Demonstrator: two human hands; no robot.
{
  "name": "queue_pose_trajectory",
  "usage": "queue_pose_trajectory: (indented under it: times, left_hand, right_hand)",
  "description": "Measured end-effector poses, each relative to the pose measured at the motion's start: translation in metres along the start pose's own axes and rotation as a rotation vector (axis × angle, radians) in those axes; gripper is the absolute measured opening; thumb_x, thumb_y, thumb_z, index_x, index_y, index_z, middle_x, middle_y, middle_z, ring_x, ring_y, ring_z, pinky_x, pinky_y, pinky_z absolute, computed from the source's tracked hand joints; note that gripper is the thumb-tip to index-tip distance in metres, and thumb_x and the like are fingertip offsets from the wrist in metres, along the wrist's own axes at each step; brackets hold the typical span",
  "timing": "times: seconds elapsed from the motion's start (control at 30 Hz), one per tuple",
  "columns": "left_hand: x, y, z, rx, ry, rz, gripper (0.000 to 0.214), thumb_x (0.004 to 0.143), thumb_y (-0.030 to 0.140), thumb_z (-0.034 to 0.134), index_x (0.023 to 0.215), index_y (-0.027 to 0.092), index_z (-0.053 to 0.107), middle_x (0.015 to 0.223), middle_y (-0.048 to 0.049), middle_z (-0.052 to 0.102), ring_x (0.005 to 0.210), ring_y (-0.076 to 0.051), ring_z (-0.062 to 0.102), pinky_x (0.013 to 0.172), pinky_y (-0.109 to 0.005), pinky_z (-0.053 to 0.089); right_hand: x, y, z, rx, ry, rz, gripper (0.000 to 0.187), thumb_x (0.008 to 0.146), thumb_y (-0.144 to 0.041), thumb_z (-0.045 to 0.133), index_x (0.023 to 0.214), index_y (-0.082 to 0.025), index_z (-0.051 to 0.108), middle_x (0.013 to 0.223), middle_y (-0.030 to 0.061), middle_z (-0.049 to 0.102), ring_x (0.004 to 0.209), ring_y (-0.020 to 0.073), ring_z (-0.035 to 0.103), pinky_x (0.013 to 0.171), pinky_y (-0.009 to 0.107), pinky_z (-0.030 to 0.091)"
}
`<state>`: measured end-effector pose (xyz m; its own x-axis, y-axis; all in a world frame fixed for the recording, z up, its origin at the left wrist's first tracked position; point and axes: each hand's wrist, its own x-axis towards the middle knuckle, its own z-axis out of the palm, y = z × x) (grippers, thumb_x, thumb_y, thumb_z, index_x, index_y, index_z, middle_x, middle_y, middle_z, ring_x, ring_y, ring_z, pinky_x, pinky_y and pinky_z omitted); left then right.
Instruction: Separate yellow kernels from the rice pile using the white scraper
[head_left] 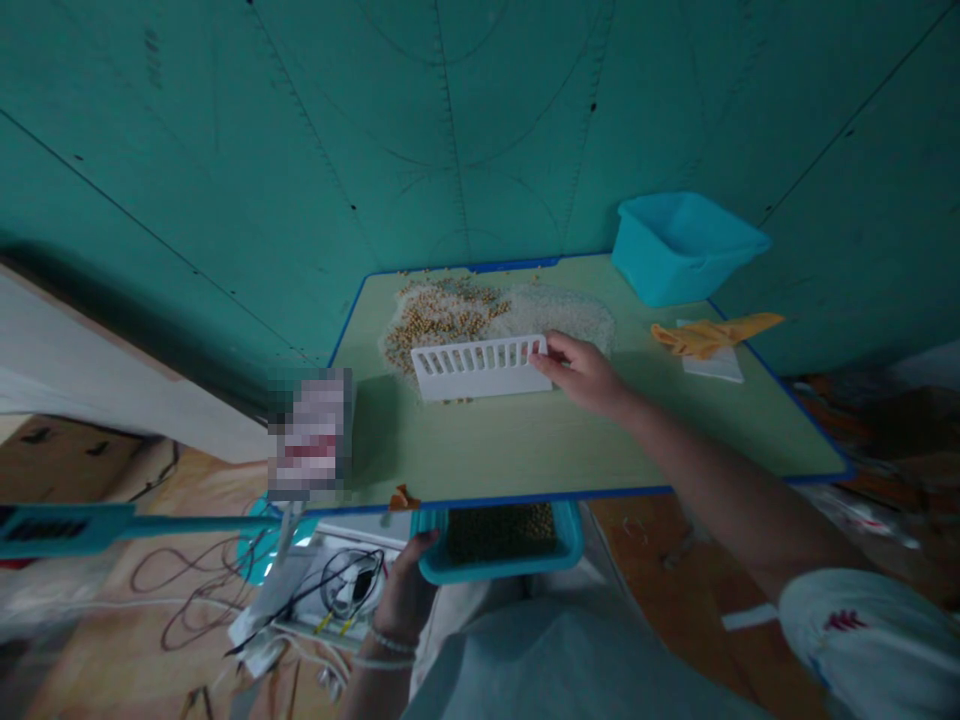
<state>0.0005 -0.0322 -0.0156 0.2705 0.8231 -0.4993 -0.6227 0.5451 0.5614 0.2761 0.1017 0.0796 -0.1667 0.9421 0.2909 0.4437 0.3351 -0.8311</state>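
My right hand (583, 372) grips the right end of a white slotted plastic piece (480, 367) that stands on edge on the light green table (540, 450). Just behind it lies a spread of yellow beans (442, 318) mixed with white rice (559, 312). My left hand (405, 592) holds the left rim of a teal tray (501, 545) below the table's near edge. The tray holds yellowish beans.
A teal tub (684, 245) stands at the table's far right corner. An orange cloth (712, 333) lies on a white sheet beside it. A blurred card (311, 432) sits at the table's left. Cables and a box (330, 590) lie on the floor at left.
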Motion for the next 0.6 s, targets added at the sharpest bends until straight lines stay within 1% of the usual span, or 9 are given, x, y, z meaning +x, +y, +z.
queue_pose_trajectory:
  times: [0.1, 0.2, 0.33, 0.43, 0.6]
  left_hand:
    - [0.0009, -0.0008, -0.0038, 0.001, 0.002, 0.007, 0.031, 0.075, 0.015, 0.051, 0.101, 0.020, 0.068, 0.100, -0.0017, 0.074, 0.109, -0.025, 0.056, 0.101, -0.037, 0.036]
    - [0.0018, -0.0016, -0.0065, -0.017, -0.009, 0.009, 0.035, 0.074, 0.015, 0.053, 0.106, 0.023, 0.066, 0.105, -0.0009, 0.072, 0.110, -0.025, 0.056, 0.101, -0.038, 0.036]
    - [0.0035, -0.0022, -0.0067, -0.017, -0.015, -0.005, 0.032, 0.075, 0.014, 0.052, 0.103, 0.021, 0.067, 0.102, -0.0017, 0.073, 0.107, -0.026, 0.058, 0.100, -0.039, 0.037]
    - [0.0042, -0.0014, -0.0043, -0.010, -0.019, -0.004, 0.033, 0.076, 0.013, 0.050, 0.104, 0.019, 0.066, 0.100, -0.0019, 0.074, 0.107, -0.025, 0.058, 0.100, -0.038, 0.038]
    - [0.0038, 0.0000, -0.0033, -0.010, -0.026, -0.019, 0.031, 0.077, 0.013, 0.049, 0.101, 0.018, 0.068, 0.097, -0.0029, 0.075, 0.107, -0.026, 0.058, 0.100, -0.038, 0.037]
  right_hand:
    - [-0.0007, 0.0008, 0.0005, -0.007, -0.006, -0.018, 0.025, 0.081, -0.042, 0.048, 0.072, -0.019, 0.048, 0.059, -0.0033, 0.042, 0.054, 0.0092, 0.038, 0.051, 0.022, 0.028]
    - [-0.0012, 0.0011, 0.0010, -0.002, -0.014, -0.058, 0.025, 0.081, -0.042, 0.047, 0.075, -0.018, 0.050, 0.060, -0.0028, 0.044, 0.056, 0.0096, 0.039, 0.051, 0.022, 0.029]
    - [-0.0023, -0.0005, 0.0011, 0.028, -0.031, -0.047, 0.025, 0.081, -0.042, 0.047, 0.077, -0.017, 0.052, 0.064, -0.0015, 0.048, 0.059, 0.0104, 0.042, 0.053, 0.022, 0.030]
    - [-0.0030, -0.0009, 0.0012, 0.055, -0.047, -0.026, 0.026, 0.081, -0.042, 0.048, 0.077, -0.017, 0.052, 0.065, -0.0010, 0.049, 0.060, 0.0108, 0.043, 0.053, 0.023, 0.031]
    - [-0.0032, 0.0010, 0.0018, 0.142, -0.071, 0.006, 0.026, 0.080, -0.044, 0.049, 0.078, -0.018, 0.052, 0.067, -0.0006, 0.051, 0.062, 0.0114, 0.045, 0.054, 0.023, 0.033]
